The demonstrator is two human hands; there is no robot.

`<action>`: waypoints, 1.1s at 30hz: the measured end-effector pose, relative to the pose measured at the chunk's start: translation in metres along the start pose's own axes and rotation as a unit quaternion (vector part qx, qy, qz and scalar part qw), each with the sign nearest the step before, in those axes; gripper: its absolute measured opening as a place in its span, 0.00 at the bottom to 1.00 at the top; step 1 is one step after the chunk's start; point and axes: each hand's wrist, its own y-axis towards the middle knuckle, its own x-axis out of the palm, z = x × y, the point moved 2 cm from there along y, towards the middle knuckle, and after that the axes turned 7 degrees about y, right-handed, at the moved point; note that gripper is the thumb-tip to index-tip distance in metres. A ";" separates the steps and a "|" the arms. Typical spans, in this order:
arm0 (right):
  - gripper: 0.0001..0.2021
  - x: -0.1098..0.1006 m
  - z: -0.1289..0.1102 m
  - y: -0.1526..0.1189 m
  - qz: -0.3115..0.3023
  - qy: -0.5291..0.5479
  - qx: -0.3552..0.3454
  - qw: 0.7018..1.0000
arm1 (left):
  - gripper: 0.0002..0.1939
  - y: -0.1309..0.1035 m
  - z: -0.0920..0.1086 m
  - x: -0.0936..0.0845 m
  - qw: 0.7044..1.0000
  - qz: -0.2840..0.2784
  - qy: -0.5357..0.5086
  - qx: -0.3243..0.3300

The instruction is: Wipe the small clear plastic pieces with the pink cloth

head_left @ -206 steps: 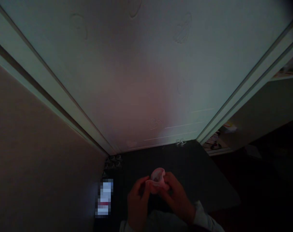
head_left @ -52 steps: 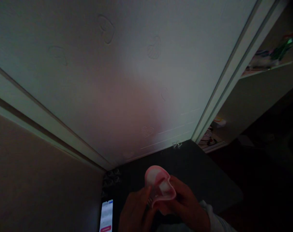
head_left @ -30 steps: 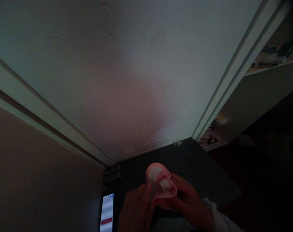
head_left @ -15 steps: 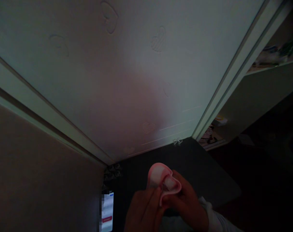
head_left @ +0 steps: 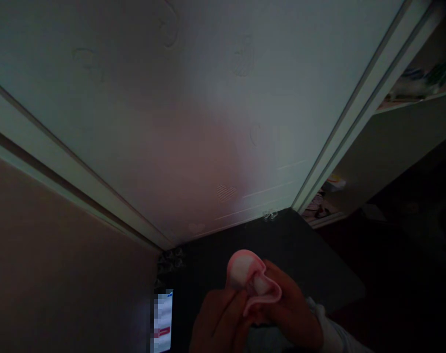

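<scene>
- I see the right hand [head_left: 294, 309] curled around the right side of the pink container [head_left: 246, 271].
- The left hand [head_left: 219, 314] meets its near-left edge; whether it pinches, I can't tell.
- Left of the grip: a lit phone [head_left: 165, 318].

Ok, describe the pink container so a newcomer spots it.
Below the pale panel is a dark surface. Over it, the right hand holds the pink container, the left hand at its opening. It is wavy-edged and pink, unlike the lit phone to its left.
</scene>
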 end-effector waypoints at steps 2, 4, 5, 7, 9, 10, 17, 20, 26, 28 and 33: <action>0.15 -0.001 0.000 0.000 -0.010 -0.001 -0.010 1.000 | 0.11 0.001 -0.001 -0.001 1.000 -0.008 0.001 0.015; 0.15 -0.001 0.000 -0.001 -0.014 -0.006 -0.014 1.000 | 0.11 0.001 -0.003 -0.003 1.000 -0.012 0.003 0.009; 0.15 -0.002 0.000 -0.001 -0.015 -0.010 -0.016 1.000 | 0.12 0.001 -0.003 -0.003 1.000 -0.013 0.002 0.005; 0.16 -0.002 0.000 -0.001 -0.019 -0.017 -0.019 1.000 | 0.12 0.001 -0.002 -0.001 1.000 -0.014 -0.003 -0.005; 0.16 -0.003 -0.001 -0.001 -0.024 -0.021 -0.026 0.999 | 0.12 0.000 0.001 0.000 1.000 -0.006 -0.010 -0.024; 0.17 -0.004 -0.002 -0.001 -0.028 -0.026 -0.030 0.999 | 0.12 -0.001 0.002 0.001 0.999 0.002 -0.013 -0.036; 0.21 -0.008 -0.002 0.001 -0.054 -0.048 -0.056 0.996 | 0.15 0.001 0.002 0.001 0.994 -0.004 -0.069 -0.088; 0.20 -0.008 0.001 0.000 -0.040 -0.050 -0.065 0.996 | 0.15 0.001 0.000 0.001 0.986 -0.012 -0.120 -0.113; 0.21 -0.007 0.003 -0.002 -0.007 -0.050 -0.062 0.997 | 0.22 -0.005 -0.001 0.012 0.919 -0.062 -0.236 -0.310; 0.21 -0.007 0.001 -0.001 -0.007 -0.054 -0.059 0.997 | 0.25 -0.005 -0.001 0.015 0.878 -0.086 -0.299 -0.365; 0.18 -0.005 0.000 0.002 -0.043 -0.071 -0.052 0.995 | 0.28 -0.001 0.001 0.015 0.779 -0.073 -0.428 -0.452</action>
